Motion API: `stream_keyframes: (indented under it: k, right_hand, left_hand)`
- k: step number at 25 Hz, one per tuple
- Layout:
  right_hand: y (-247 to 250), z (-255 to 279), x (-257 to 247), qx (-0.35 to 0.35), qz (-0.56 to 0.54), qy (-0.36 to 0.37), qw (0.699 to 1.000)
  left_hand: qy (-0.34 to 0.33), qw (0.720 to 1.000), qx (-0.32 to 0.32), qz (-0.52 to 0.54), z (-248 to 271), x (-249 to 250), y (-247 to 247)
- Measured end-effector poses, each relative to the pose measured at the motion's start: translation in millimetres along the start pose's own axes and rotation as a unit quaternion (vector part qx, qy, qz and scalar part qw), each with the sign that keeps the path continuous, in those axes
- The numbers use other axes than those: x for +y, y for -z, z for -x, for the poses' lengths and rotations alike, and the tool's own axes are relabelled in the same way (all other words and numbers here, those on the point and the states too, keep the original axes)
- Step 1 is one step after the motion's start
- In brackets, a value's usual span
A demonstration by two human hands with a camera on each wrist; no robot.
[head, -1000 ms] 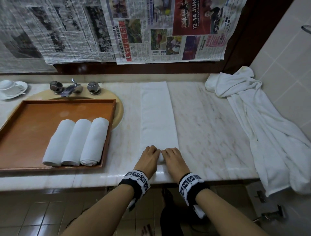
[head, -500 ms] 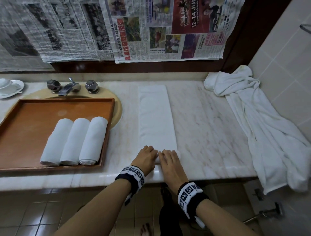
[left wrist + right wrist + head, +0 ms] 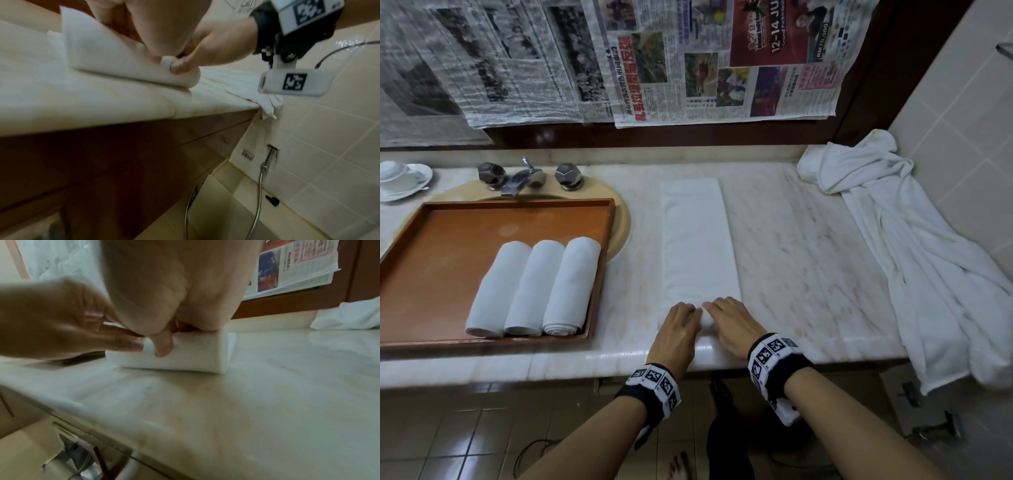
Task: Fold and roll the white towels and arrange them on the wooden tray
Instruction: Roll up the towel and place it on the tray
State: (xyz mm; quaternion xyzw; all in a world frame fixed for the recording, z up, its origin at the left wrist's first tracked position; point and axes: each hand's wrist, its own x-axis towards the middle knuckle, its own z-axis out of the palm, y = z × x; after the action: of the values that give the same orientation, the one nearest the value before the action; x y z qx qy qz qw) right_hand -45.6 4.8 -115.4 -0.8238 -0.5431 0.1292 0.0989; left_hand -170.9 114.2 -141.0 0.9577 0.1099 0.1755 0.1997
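Terrycloth folded into a long strip, the white towel (image 3: pixel 697 240) lies on the counter (image 3: pixel 808 260) in the head view, running away from both hands; the left hand (image 3: pixel 678 329) and right hand (image 3: pixel 732 323) sit side by side on its near end, fingers curled over a first small roll. Off to the left of the left hand, three rolled towels (image 3: pixel 534 287) lie side by side in the wooden tray (image 3: pixel 448 240); a loose towel heap (image 3: pixel 914 240) drapes off to the right of the right hand. The left wrist view shows the white towel (image 3: pixel 115 53) pinched under thumb and fingers. The right wrist view shows the thumb (image 3: pixel 162 345) tucked into the roll (image 3: pixel 185 352). Soft, light and limp, it will likely loosen unless held across its full width near both ends.
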Motion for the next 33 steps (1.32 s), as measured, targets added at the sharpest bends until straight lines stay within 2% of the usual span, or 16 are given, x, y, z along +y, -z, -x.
stream_keyframes:
  k: [5,8,10,12,15,17,20,21,23,24,26,30,32,33]
  right_hand:
    - [-21.8,13.8,-9.8,0.052,0.071,-0.006,0.996]
    - [-19.0,9.2,-10.8,0.068,0.047,-0.021,0.996]
    - [-12.1,-0.2,-9.6,0.076,0.008,-0.038,0.996]
    - [1.8,-7.6,-9.4,0.034,-0.001,-0.046,0.998]
    - [11.6,-15.8,-7.3,-0.034,0.014,-0.049,0.998]
    - [7.4,-12.5,-9.6,-0.014,0.006,-0.059,0.998]
    - [-13.5,1.5,-14.5,0.095,0.048,-0.053,0.993]
    - [-20.5,5.9,-15.5,0.109,0.07,-0.041,0.991]
    - [-24.8,9.0,-15.9,0.091,0.072,-0.03,0.993]
    - [-21.0,5.8,-13.8,0.093,0.059,-0.027,0.994]
    - [-13.1,-2.9,-5.1,0.081,0.037,-0.012,0.996]
    - [15.4,-10.3,6.4,-0.003,0.0,0.043,0.999]
    - [19.5,-5.4,6.4,-0.024,-0.014,0.049,0.998]
    - [18.7,-1.4,4.6,-0.007,-0.009,0.054,0.998]
  left_hand:
    - [0.036,0.998,-0.06,0.009,-14.0,-5.9,-3.7]
    - [0.067,0.99,-0.124,-0.015,-37.5,-6.3,4.9]
    - [0.091,0.986,-0.14,-0.013,-43.9,-5.1,6.0]
    - [0.084,0.99,-0.112,-0.003,-39.8,-1.5,7.9]
    - [0.027,0.999,-0.032,0.027,-15.9,1.4,2.7]
    - [0.022,0.999,-0.028,0.036,-7.3,-3.2,-3.5]
    - [0.049,0.993,-0.105,0.004,-31.3,-10.3,2.5]
    - [0.047,0.989,-0.138,-0.014,-42.1,-12.0,5.0]
    - [0.059,0.98,-0.185,-0.041,-56.1,-8.5,10.0]
    - [0.065,0.979,-0.188,-0.048,-57.4,-6.3,10.8]
    - [0.069,0.986,-0.148,-0.047,-47.4,-1.5,11.5]
    - [0.016,0.997,-0.065,-0.045,-14.8,1.8,2.1]
    - [0.008,0.996,-0.085,-0.037,-5.1,2.9,0.3]
    - [0.006,0.995,-0.091,-0.036,-4.2,2.1,-0.5]
